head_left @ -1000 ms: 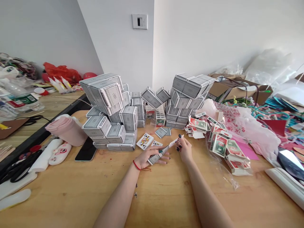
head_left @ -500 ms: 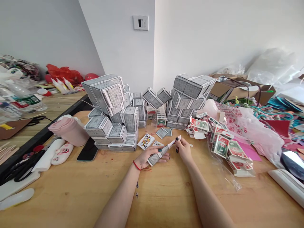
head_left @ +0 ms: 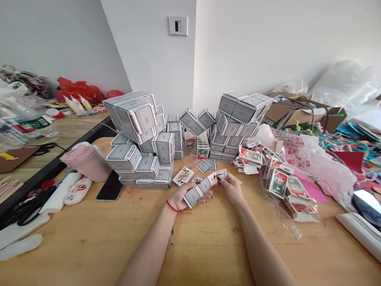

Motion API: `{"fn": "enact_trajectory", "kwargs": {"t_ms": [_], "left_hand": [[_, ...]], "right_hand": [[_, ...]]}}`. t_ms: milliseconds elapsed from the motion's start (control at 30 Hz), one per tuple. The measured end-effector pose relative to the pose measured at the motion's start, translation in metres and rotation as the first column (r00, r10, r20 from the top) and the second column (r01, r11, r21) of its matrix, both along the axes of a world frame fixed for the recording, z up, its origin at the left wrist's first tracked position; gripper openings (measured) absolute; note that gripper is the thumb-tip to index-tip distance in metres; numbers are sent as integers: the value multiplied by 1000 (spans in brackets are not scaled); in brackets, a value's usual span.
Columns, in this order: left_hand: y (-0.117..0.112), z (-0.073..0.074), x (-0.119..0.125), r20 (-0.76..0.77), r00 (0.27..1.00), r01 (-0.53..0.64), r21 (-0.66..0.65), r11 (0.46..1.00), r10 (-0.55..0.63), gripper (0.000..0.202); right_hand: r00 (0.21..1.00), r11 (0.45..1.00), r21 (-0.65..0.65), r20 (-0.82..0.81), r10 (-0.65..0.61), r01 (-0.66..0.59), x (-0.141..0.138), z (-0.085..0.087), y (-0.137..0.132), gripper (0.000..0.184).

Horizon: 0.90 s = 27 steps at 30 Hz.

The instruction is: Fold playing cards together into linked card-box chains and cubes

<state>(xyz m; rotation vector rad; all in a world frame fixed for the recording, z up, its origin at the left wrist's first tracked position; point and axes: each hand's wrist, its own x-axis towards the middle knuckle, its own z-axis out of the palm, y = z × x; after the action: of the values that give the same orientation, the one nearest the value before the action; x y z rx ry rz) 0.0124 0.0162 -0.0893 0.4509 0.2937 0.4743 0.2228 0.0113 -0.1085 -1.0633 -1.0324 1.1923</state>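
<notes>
My left hand point(head_left: 181, 199) is closed around a small grey patterned deck of playing cards point(head_left: 197, 193), held just above the wooden table point(head_left: 89, 238). My right hand point(head_left: 232, 188) pinches one card point(head_left: 218, 176) at the deck's far end, its coloured face turned up. A queen card point(head_left: 183, 176) and a few other loose cards point(head_left: 205, 165) lie face up and face down on the table just beyond my hands. Stacks of grey card boxes point(head_left: 139, 139) rise behind them on the left, and a second pile of grey boxes point(head_left: 238, 119) stands on the right.
Flat red and green card cartons point(head_left: 276, 176) spill from a clear bag at right, beside pink plastic bags point(head_left: 315, 163). A black phone point(head_left: 109, 186), a pink roll point(head_left: 86, 162) and scissors point(head_left: 20, 210) lie at left. A cardboard box point(head_left: 300, 109) stands at the back right.
The deck has tilted up so its grey back faces me. My right hand has turned the end card from edge-on to face up. Both hands stayed in about the same place.
</notes>
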Motion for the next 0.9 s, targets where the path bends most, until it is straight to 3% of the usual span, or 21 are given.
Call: {"fn": "enact_trajectory", "kwargs": {"t_ms": [900], "left_hand": [[-2,-1,5,-9,1000,-27,-48,998,27,45]], "right_hand": [[969,989,-42,199,148,-143,-6,2,-3,33]]}}
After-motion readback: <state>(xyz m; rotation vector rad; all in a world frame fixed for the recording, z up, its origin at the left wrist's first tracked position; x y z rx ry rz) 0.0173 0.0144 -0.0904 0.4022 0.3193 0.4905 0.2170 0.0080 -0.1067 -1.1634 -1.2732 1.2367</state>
